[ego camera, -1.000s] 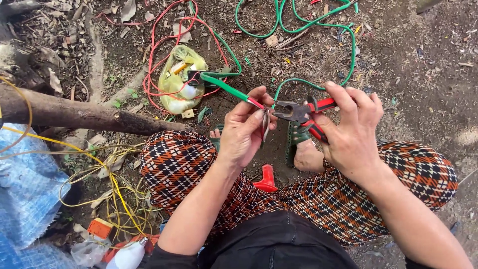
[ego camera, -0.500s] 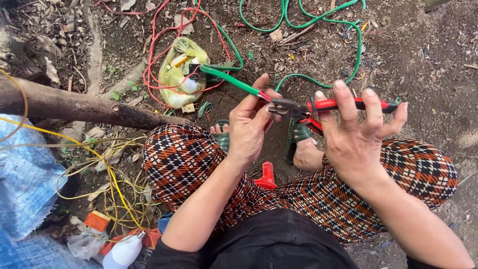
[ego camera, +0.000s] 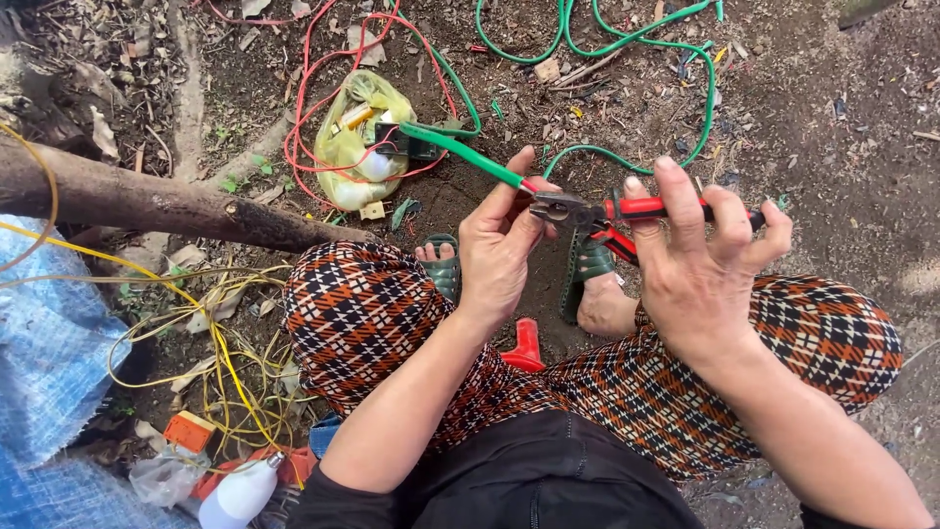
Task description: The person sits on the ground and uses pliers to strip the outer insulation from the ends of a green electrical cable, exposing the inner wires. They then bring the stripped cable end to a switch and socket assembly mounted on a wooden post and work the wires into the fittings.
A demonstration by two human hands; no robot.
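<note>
Pinching the green cable [ego camera: 460, 152] near its bared end, the fingers of the left hand [ego camera: 501, 245] press together on the sheath, thumb against forefinger, right where it meets the nose of the pliers [ego camera: 578, 211]. The right hand [ego camera: 695, 260] wraps the red-handled pliers, four fingers curled over the upper handle and the thumb underneath; compared with a second ago the handles now lie more level and drawn closer together, and both hands have lifted slightly away from the knees. By that reading the pliers have bitten onto the cable's tip, so the stripping or cutting of its end looks to be in mid-squeeze rather than finished.

Out from the hands, the cable runs up and left to a dark plug lying on a yellow plastic bag [ego camera: 352, 147] on the bare ground, with loops of red wire [ego camera: 304, 118] about it. Green sandals [ego camera: 587, 269] and a red tool handle [ego camera: 527, 345] sit below the hands, between the checked trouser legs. A log [ego camera: 147, 201] crosses the left side, with yellow wire [ego camera: 215, 343] tangled beneath it.

The pliers' cutting edges are hidden behind the left thumb, so whether the sheath is cut through cannot be told; the plug's details are too small to make out
</note>
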